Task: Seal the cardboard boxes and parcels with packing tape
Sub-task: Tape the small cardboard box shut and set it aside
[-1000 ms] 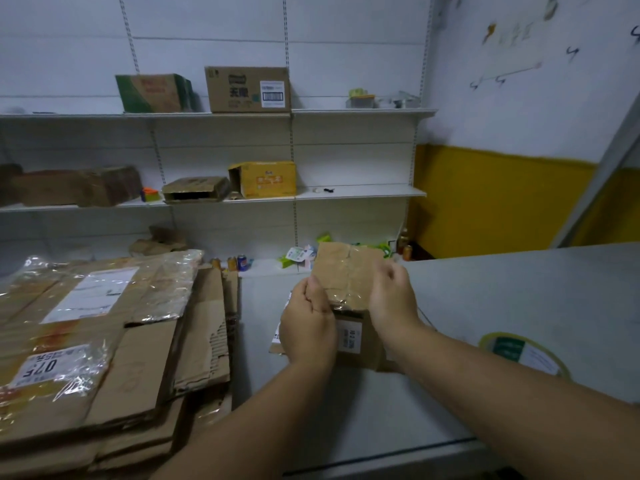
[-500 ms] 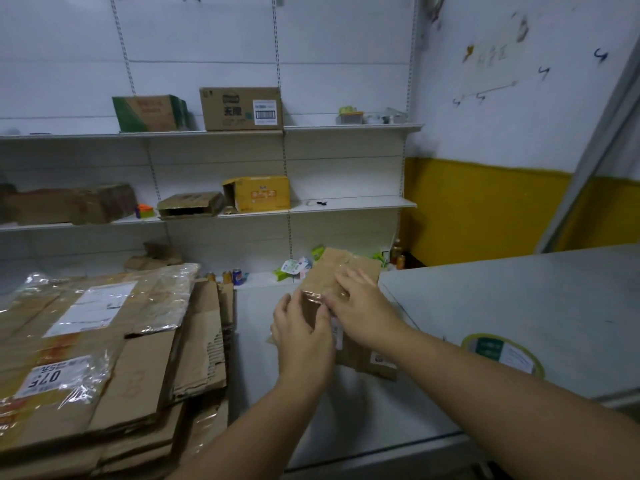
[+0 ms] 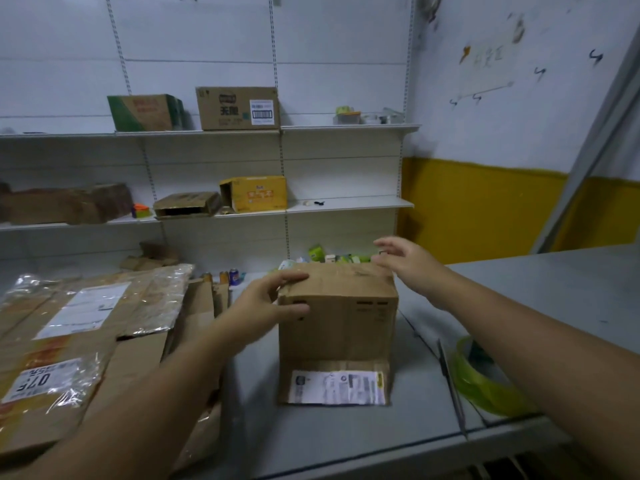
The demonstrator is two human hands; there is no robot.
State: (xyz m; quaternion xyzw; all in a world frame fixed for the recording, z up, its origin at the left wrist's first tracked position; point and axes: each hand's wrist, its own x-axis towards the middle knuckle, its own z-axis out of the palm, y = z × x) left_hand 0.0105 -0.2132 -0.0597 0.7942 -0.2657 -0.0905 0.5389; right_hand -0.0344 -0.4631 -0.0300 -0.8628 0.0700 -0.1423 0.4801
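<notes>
Tape, a translucent green roll point(image 3: 485, 393), lies on the near right part of the grey table point(image 3: 346, 438), with its far side hidden under the right forearm. To the near left sits a stack of flattened cardboard point(image 3: 138, 355), some of it wrapped in crinkled clear film and bearing a white shipping label point(image 3: 83, 310). In the middle of the table stands the cardboard box point(image 3: 337, 327), upright with its top closed. One flap is folded out flat on the table toward the near side and carries a printed label point(image 3: 337, 388). The left hand point(image 3: 266, 299) grasps the box's top left corner, fingers curled over the top edge and thumb against the near face. The right hand point(image 3: 405, 265) is released, its fingers spread and relaxed at the far right corner of the top. Whether it touches the cardboard cannot be told. Just beyond the box, at the table's far edge, are a few small cans point(image 3: 228, 276) and some green packets point(image 3: 317, 252). Behind them white wall shelving rises. The lower shelf point(image 3: 346, 204) holds a yellow box point(image 3: 256, 194) lying on its side with an open end, and just left of it a flat brown box point(image 3: 187, 205), also open. The upper shelf carries a brown carton point(image 3: 237, 108) with a barcode sticker and, to its left, a green and brown carton point(image 3: 145, 112). On the far right the wall has a yellow band point(image 3: 485, 209) along its lower part, white above.
</notes>
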